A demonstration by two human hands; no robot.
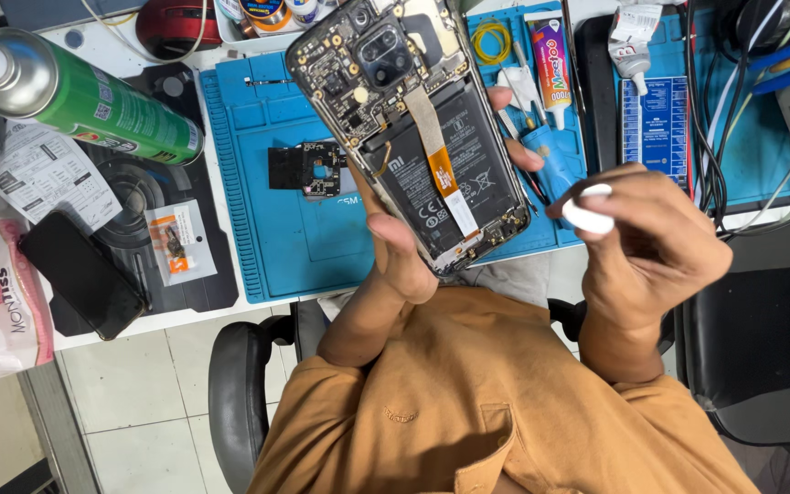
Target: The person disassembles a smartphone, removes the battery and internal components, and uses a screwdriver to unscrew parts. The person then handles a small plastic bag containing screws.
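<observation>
My left hand (401, 261) holds an opened smartphone (413, 128) with its back cover off, tilted above the blue work mat (267, 229). The phone's black battery, orange flex ribbon, circuit board and camera module are exposed. My thumb rests on the phone's lower left edge, and my fingertips wrap around its right edge. My right hand (656, 242) is to the right of the phone, with its fingers pinched on a small white object (587, 212). A small black circuit part (308, 169) lies on the mat behind the phone.
A green spray can (84, 91) lies at the left above a black phone (80, 274) and a small bag with a part (176, 242). A glue tube (550, 55), a blue screwdriver (541, 155) and black cables (715, 119) are at the right.
</observation>
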